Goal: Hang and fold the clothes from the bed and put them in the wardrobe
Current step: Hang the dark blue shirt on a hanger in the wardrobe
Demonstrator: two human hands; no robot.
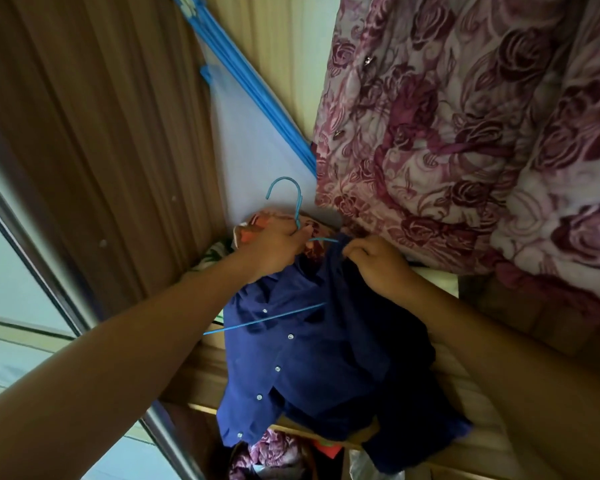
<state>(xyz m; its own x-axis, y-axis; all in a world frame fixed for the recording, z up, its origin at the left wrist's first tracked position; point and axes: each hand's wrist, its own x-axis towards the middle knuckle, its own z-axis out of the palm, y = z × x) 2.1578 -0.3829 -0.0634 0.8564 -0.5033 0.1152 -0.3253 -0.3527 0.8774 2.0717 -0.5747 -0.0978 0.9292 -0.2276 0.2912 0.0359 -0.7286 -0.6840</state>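
The left hand clutches the thin blue wire hanger at its neck; the right hand pinches the shoulder of the navy buttoned shirt, which dangles below them. It looks only half threaded, so easing that pinch could let it slide off.

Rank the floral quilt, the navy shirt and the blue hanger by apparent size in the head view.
1. floral quilt, runs out of frame.
2. navy shirt.
3. blue hanger, thin wire partly hidden inside the shirt, so its full span is unsure.
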